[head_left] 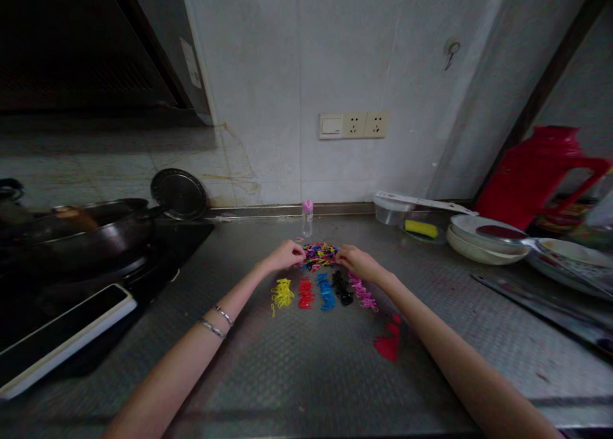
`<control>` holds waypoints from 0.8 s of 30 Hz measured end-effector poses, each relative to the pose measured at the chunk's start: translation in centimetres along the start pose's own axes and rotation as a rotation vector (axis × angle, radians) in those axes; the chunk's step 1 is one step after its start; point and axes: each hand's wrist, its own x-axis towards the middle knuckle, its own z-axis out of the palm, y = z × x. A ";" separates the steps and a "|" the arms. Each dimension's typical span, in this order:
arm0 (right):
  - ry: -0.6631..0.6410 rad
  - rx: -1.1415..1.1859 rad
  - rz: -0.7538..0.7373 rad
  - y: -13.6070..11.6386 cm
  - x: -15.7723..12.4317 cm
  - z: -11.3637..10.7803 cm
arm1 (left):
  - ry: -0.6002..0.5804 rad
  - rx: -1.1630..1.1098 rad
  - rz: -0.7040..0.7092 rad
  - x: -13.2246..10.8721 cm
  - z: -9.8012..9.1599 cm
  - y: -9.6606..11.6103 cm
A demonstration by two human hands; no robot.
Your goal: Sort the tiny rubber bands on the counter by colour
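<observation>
A mixed heap of small colourful rubber bands (320, 254) lies on the metal counter. My left hand (290, 255) is at the heap's left edge, its fingers bent and pinched together; what they hold, if anything, is too small to make out. At the right edge my right hand (357, 260) pinches in the same way, its fingertips touching the heap. In front lie separate piles of one colour each: yellow bands (283, 292), red bands (306, 292), blue bands (326, 292), black bands (342, 287) and pink bands (364, 293), the last close under my right hand.
A small clear bottle with a pink cap (307, 218) stands behind the heap. A red cut-out piece (389, 343) lies near my right forearm. Bowls (486, 244), a yellow sponge (421, 229) and a red jug (536, 177) are right; a wok (96, 234) sits on the stove left.
</observation>
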 end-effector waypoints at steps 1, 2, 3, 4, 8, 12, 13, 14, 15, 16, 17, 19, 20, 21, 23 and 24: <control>0.002 0.002 -0.007 0.1 0.0 0.0 | 0.002 0.004 0.001 0.0 0.0 0.0; 0.004 0.007 -0.014 0.1 0.0 0.0 | 0.004 0.006 0.002 0.0 0.0 -0.1; 0.009 0.013 -0.019 0.2 0.0 0.0 | 0.005 0.007 0.002 0.0 0.0 -0.1; 0.013 0.020 -0.024 0.3 0.1 0.0 | 0.004 0.006 0.002 0.0 0.0 0.0; 0.027 0.044 -0.043 0.4 0.1 0.1 | -0.011 0.004 -0.013 -0.1 -0.1 0.2; 0.044 0.078 -0.055 0.3 0.1 -0.1 | -0.010 0.009 -0.017 -0.1 -0.1 0.3; 0.042 0.094 -0.054 0.2 0.1 -0.3 | -0.008 0.010 -0.016 -0.1 -0.1 0.3; 0.036 0.112 -0.051 0.1 0.1 -0.5 | -0.007 0.009 -0.018 -0.1 -0.1 0.3; 0.026 0.132 -0.047 0.0 0.0 -0.7 | -0.006 0.009 -0.024 -0.1 -0.1 0.3; 0.017 0.151 -0.044 -0.1 0.0 -1.0 | -0.005 0.009 -0.033 -0.1 -0.1 0.3; 0.007 0.169 -0.043 -0.2 0.0 -1.2 | -0.007 0.011 -0.045 -0.1 -0.1 0.4; -0.017 0.196 -0.058 -0.5 0.0 -1.7 | -0.010 0.017 -0.056 -0.1 0.1 0.5; -0.030 0.205 -0.069 -0.6 0.0 -1.8 | -0.010 0.022 -0.050 -0.1 0.2 0.6; -0.045 0.210 -0.081 -0.7 0.0 -1.9 | -0.010 0.029 -0.037 -0.1 0.3 0.8; -0.074 0.207 -0.104 -0.9 0.0 -2.0 | -0.007 0.047 0.005 0.1 0.7 1.2; -0.082 0.204 -0.111 -0.9 0.0 -2.0 | -0.006 0.058 0.023 0.2 0.9 1.5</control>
